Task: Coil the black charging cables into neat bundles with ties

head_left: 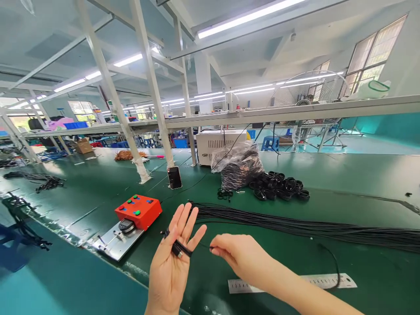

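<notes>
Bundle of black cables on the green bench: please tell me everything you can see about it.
The bundle of black cables is many thin, round cables with a dull, plastic-looking sheath, lying flat side by side in a long, loose band. It rests on the green work bench, running from beside the person's left hand out past the right edge of the view. One separate strand curves down to a metal ruler. Whether the hand touches the bundle, I cannot tell.

A green workbench (361,175) carries black cables (295,227) and a steel ruler (324,281).
</notes>
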The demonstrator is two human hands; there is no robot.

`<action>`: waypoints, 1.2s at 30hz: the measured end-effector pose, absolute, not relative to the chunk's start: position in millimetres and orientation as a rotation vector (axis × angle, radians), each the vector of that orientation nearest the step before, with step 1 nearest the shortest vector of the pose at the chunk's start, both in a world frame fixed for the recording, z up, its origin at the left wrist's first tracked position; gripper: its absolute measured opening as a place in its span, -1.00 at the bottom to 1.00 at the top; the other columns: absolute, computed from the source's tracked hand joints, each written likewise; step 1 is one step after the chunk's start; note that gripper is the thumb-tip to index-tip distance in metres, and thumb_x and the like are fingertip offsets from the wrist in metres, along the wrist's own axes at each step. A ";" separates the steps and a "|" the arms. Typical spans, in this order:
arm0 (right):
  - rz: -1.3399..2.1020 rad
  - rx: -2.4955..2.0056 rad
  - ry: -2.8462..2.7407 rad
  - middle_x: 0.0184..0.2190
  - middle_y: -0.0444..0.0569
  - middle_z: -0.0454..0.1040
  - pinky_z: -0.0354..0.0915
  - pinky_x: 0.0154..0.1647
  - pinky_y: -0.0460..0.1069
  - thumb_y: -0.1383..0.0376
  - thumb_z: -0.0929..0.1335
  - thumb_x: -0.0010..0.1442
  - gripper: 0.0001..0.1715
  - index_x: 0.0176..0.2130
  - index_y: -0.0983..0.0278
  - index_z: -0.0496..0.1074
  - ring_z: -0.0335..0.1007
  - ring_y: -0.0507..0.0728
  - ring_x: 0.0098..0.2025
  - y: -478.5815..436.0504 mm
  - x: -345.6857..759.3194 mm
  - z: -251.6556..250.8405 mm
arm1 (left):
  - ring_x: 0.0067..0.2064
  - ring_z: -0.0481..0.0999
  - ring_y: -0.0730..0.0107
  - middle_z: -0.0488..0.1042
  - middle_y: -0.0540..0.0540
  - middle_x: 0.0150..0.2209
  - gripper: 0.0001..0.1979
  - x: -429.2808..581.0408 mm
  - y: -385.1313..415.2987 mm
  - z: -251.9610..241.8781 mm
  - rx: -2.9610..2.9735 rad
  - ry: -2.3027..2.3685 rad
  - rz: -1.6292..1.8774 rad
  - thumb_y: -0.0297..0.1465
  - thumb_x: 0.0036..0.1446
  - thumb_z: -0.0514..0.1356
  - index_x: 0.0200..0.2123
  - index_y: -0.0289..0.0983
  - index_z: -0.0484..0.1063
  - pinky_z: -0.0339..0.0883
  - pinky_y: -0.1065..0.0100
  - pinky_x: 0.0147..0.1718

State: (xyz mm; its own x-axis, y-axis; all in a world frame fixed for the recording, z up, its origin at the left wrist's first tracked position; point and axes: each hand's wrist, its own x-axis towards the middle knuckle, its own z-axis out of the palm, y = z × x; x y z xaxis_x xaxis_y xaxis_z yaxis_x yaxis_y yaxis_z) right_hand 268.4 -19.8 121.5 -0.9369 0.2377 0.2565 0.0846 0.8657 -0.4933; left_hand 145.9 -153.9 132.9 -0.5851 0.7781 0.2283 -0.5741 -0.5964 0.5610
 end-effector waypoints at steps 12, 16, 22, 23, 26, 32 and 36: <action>-0.071 0.013 -2.840 -0.41 -0.11 0.43 -0.03 -0.47 -0.04 0.21 0.29 0.31 -0.80 -0.34 0.25 0.35 0.30 0.08 -0.38 -27.1 303.1 137.2 | 0.16 0.39 -0.02 0.57 -0.20 -0.02 -0.77 170.9 -144.4 91.9 0.412 1.090 1.563 -0.36 0.14 0.25 -0.13 -0.27 0.56 0.29 0.04 0.12; -0.135 0.170 -2.836 -0.42 -0.11 0.39 0.03 -0.39 -0.05 0.29 0.31 0.30 -0.77 -0.41 0.28 0.36 0.23 0.05 -0.36 -3.7 303.0 145.2 | 0.08 0.48 -0.05 0.56 -0.27 -0.02 -0.69 180.0 -146.6 88.8 0.454 0.956 1.341 -0.25 0.21 0.15 -0.17 -0.34 0.57 0.43 0.02 -0.02; 0.420 -0.049 -2.781 -0.41 -0.10 0.44 0.16 -0.30 -0.09 0.08 0.35 0.24 -0.70 -0.35 0.23 0.52 0.30 0.05 -0.31 27.3 299.6 144.7 | -0.02 0.56 0.01 0.51 -0.33 0.05 -0.56 185.7 -148.3 102.1 0.516 0.691 1.211 -0.25 0.33 -0.07 -0.09 -0.35 0.55 0.53 0.19 -0.21; 0.541 -0.098 -2.752 -0.39 -0.10 0.46 0.18 -0.27 -0.09 0.09 0.33 0.27 -0.70 -0.30 0.22 0.54 0.33 0.05 -0.29 27.8 299.9 142.8 | -0.06 0.59 0.06 0.54 -0.29 0.02 -0.58 183.6 -149.1 105.6 0.531 0.656 1.237 -0.30 0.34 -0.08 -0.11 -0.31 0.57 0.54 0.21 -0.22; 0.833 -0.251 -2.666 -0.26 -0.09 0.53 0.24 -0.20 -0.08 0.16 0.20 0.37 -0.67 -0.11 0.17 0.50 0.41 0.07 -0.21 19.0 302.8 134.3 | -0.02 0.57 0.11 0.51 -0.14 0.07 -0.60 173.4 -148.2 115.3 0.572 0.612 1.426 -0.42 0.34 -0.09 -0.05 -0.15 0.54 0.53 0.21 -0.18; 0.854 -0.623 -2.798 -0.23 -0.05 0.58 0.21 -0.43 -0.09 0.32 0.14 0.37 -0.68 0.07 0.19 0.28 0.53 0.14 -0.28 -14.8 311.4 102.7 | 0.32 0.12 0.09 0.23 -0.06 0.28 -0.55 157.2 -129.1 115.3 0.513 0.642 1.781 -0.40 0.35 -0.18 0.18 -0.13 0.32 0.30 0.12 0.13; 0.371 -0.867 -3.007 -0.33 -0.08 0.58 -0.04 -0.62 -0.05 0.44 0.22 0.28 -0.76 -0.08 0.22 0.31 0.54 0.19 -0.44 -27.4 314.6 88.6 | 0.33 0.09 0.08 0.21 -0.07 0.30 -0.59 158.1 -118.3 107.4 0.405 0.752 1.891 -0.36 0.33 -0.08 0.16 -0.16 0.34 0.16 0.06 0.23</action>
